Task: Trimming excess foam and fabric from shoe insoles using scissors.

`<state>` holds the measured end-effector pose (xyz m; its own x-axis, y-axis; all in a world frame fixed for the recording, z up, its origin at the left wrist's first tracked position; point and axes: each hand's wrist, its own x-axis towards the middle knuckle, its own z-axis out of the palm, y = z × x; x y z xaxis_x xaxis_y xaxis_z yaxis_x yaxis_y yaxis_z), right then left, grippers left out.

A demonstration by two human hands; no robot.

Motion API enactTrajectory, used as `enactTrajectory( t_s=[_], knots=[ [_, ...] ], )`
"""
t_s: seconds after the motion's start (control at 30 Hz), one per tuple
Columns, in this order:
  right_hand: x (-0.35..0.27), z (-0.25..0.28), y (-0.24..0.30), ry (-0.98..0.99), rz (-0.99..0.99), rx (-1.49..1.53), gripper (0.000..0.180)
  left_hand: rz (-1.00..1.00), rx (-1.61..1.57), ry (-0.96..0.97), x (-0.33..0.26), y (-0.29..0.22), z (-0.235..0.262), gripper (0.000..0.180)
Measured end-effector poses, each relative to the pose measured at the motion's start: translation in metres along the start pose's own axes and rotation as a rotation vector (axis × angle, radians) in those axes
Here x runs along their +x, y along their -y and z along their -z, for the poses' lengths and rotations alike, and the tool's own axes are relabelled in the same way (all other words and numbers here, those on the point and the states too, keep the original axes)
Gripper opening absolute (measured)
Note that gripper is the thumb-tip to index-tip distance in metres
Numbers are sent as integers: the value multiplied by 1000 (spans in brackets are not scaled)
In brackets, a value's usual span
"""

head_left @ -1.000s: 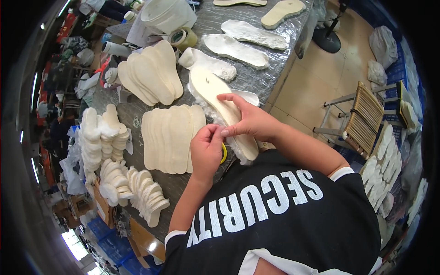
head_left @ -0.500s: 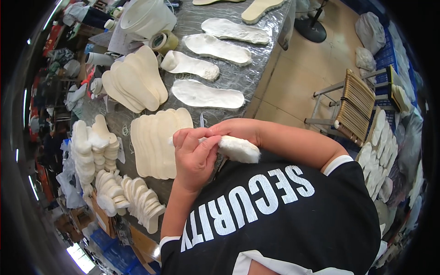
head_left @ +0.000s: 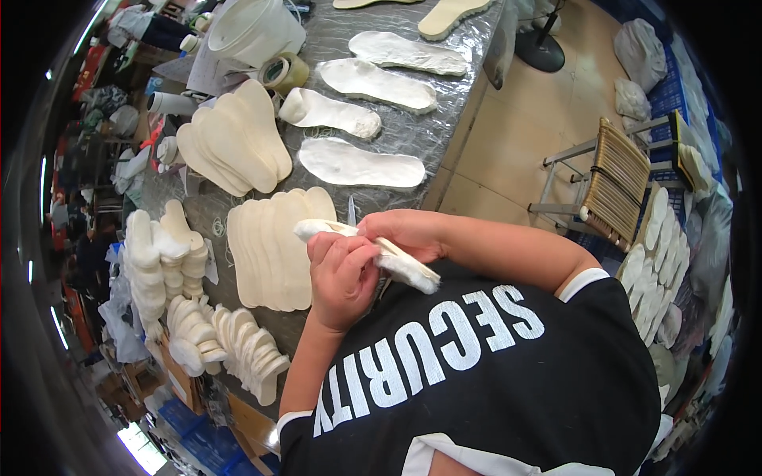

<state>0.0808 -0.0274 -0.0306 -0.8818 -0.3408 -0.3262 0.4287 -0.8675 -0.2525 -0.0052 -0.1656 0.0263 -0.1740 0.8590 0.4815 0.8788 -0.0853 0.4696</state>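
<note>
A white fluffy insole (head_left: pixel 410 270) with a cream edge is held at chest height between my two hands, above the near table edge. My left hand (head_left: pixel 343 279) is closed round its middle, fingers bent over the fleece. On the far side, my right hand (head_left: pixel 406 233) grips the edge, its fingertips partly hidden behind the insole. A pointed metal tip (head_left: pixel 352 209) shows just beyond my right hand; I cannot tell whether it is held or lies on the table. Just left of my hands lie overlapping flat cream insoles (head_left: pixel 266 252) in a row.
White insoles (head_left: pixel 361 164) lie spaced along the plastic-covered table (head_left: pixel 444 119). Beyond the fanned cream insoles (head_left: pixel 238 135) stand a tape roll (head_left: pixel 284 73) and a white bucket (head_left: pixel 255 33). Stacked fleece insoles (head_left: pixel 184 238) fill the left side. A woven stool (head_left: pixel 615 182) stands at right.
The insole has tilted in my hands, its near end turning down and showing more of the cream edge. Its far end now sticks out past my left fingers.
</note>
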Motion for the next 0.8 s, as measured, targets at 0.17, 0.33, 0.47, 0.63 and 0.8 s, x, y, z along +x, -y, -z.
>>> enactTrajectory(
  t_s=[0.17, 0.33, 0.47, 0.63, 0.8],
  knots=[
    [-26, -19, 23, -204, -80, -477, 19, -82, 97, 91, 3, -4, 6, 26],
    [-23, -6, 19, -150, -94, -774, 17, -109, 95, 151, -2, -6, 9, 16],
    [-22, -20, 16, -153, 55, -976, 15, -88, 12, 240, -2, -8, 24, 15],
    [-9, -27, 14, -86, 35, -1067, 15, -97, 1, 367, -4, -15, 43, 12],
    [-10, -40, 32, -48, 62, -1079, 20, -83, 32, 262, -5, -9, 36, 15]
  ],
)
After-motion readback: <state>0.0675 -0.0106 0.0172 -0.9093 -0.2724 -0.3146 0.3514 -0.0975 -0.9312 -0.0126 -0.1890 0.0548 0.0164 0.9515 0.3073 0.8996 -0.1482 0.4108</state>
